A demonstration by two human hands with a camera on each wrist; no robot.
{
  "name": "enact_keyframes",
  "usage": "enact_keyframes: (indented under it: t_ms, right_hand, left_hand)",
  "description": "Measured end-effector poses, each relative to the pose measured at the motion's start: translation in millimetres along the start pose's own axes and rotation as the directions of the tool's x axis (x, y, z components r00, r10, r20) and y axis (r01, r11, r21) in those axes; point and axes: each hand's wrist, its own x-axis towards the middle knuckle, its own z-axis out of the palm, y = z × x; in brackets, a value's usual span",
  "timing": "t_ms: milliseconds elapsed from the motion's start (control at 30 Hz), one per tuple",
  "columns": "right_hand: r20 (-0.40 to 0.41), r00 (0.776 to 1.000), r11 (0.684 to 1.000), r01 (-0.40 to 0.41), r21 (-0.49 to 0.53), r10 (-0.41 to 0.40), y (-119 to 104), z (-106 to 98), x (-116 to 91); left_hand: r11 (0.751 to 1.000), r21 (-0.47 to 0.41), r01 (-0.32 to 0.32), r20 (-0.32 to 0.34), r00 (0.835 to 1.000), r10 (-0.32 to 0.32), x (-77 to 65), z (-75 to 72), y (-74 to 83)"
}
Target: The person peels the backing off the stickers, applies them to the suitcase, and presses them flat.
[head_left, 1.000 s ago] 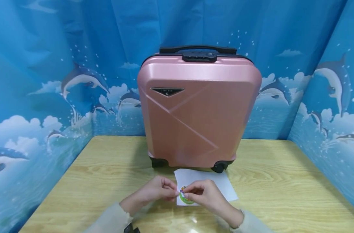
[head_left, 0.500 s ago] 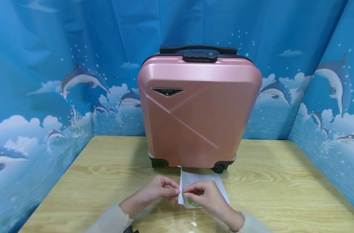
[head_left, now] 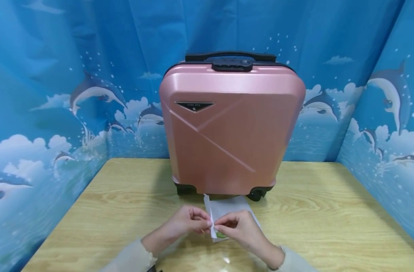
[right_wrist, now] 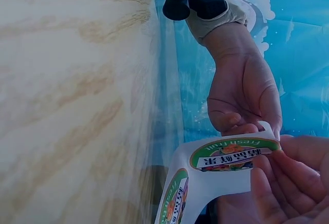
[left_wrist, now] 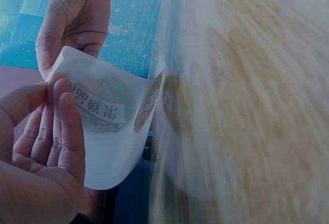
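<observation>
A white sticker sheet (head_left: 231,206) is held just above the table in front of the suitcase, its left edge bent upward. My left hand (head_left: 189,223) pinches that edge between thumb and index finger. Close against it, the thumb and index finger of my right hand (head_left: 241,228) pinch the same edge, by the end of an oval green fruit sticker (right_wrist: 226,153). A second fruit sticker (right_wrist: 174,203) shows lower on the sheet in the right wrist view. In the left wrist view the pale backing (left_wrist: 110,147) faces the camera. Whether the sticker's tip has lifted is hidden by fingertips.
A pink hard-shell suitcase (head_left: 232,132) stands upright on the wood-grain table (head_left: 125,204), right behind the sheet. Its dark wheel (head_left: 256,195) is near the paper's far edge. Blue dolphin-print curtains (head_left: 91,56) enclose the back and sides.
The sheet's left edge has bent up between the fingertips and the sheet has shifted and narrowed in view, covering more of the green sticker. Both hands stay nearly in place.
</observation>
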Motion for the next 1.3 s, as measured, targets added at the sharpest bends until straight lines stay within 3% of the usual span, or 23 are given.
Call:
enact_keyframes:
  t_ms: [300, 533, 1300]
  right_hand:
    - [0.004, 1.000, 1.000, -0.004, 0.018, 0.003, 0.4, 1.3, -0.9]
    - [-0.003, 1.000, 1.000, 0.026, -0.002, -0.026, 1.8, -0.3, -0.2]
    - [-0.015, 0.998, 0.998, -0.059, -0.029, 0.058, -2.8, -16.7, 3.1]
  left_hand:
    - [1.000, 0.004, 0.012, -0.015, 1.000, -0.011, -0.4, 1.4, -2.8]
    - [0.999, 0.028, -0.016, -0.009, 1.000, 0.016, 1.3, 0.1, -1.5]
    - [0.999, 0.037, 0.006, -0.063, 0.998, -0.003, -0.2, -4.2, 1.3]
